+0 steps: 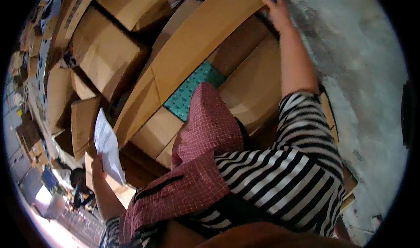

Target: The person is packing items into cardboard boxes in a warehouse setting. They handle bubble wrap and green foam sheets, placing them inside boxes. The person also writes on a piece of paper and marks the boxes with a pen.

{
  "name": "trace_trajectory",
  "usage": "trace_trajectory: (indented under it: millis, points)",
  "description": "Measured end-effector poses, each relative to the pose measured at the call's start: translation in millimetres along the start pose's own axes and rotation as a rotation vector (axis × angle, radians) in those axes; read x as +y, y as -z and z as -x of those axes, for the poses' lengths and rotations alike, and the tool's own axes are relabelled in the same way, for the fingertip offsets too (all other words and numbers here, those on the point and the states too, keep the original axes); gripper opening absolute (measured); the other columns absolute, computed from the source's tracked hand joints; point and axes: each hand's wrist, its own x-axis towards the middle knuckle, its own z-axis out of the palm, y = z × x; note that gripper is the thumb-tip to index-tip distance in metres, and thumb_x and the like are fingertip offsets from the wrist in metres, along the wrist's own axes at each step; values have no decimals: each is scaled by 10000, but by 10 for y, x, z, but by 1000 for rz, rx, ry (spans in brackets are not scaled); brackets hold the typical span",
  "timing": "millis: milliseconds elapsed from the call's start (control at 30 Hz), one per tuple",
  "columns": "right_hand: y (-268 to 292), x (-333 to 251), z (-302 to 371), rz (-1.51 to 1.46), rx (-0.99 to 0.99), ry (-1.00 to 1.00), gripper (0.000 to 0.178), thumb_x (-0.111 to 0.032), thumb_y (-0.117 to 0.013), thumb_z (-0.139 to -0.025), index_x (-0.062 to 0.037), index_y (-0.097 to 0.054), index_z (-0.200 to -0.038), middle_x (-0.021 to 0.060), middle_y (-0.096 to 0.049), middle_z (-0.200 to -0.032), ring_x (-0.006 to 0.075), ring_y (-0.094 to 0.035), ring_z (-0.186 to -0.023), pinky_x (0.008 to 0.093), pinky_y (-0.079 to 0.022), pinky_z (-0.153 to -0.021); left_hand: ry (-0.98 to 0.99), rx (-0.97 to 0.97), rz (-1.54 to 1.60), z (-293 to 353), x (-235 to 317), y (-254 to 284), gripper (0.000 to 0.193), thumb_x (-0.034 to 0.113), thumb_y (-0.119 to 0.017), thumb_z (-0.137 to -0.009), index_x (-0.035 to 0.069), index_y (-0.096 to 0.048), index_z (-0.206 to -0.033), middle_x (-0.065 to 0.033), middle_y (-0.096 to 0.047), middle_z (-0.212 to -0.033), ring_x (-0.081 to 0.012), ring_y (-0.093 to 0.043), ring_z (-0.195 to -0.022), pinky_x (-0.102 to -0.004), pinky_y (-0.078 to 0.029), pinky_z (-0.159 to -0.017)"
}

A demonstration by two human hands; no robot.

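Left grip (97, 164) holds white paper sheet (107, 145); right grip (276, 9) pinches big cardboard flap (205, 33) edge, teal padded sheet (194, 90) beneath.

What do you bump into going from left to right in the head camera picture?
Left hand holding a white paper → teal bumpy sheet inside the open cardboard box → right hand on the box flap → grey floor.

A grey concrete floor (367, 73) carries the goods. Cardboard boxes (109, 55) stand on it in a close stack. Wooden boards (350, 182) lie flat on it, under the stack's right edge.
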Motion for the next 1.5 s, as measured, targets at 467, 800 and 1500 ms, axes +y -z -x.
trace_trajectory:
  millis: [467,800,1500]
  points:
    - [-699,1512,1223,1059,-5,517,267,-263,-528,-837,-60,-611,-989,176,-582,-1051,285,-482,-1115,469,-364,-923,-87,37,441,-340,174,644,316,319,-434,-934,80,-537,-1113,-129,-581,-1041,-263,-580,-863,-415,-486,-777]
    - [210,1832,242,1557,-523,516,198,-226,-526,-841,-57,-593,-919,153,-601,-1005,336,-540,-978,428,-440,-836,-188,172,485,-316,59,271,529,400,-399,-938,40,-381,-1325,-127,-428,-1334,-299,-409,-1219,-469,-333,-1015]
    - [232,1693,711,868,-769,598,344,-173,-534,-854,-107,-518,-1190,118,-487,-1222,305,-460,-1118,394,-407,-897,-189,212,457,-231,-50,282,490,358,-449,-927,34,-418,-1293,-118,-478,-1282,-290,-460,-1165,-439,-365,-991]
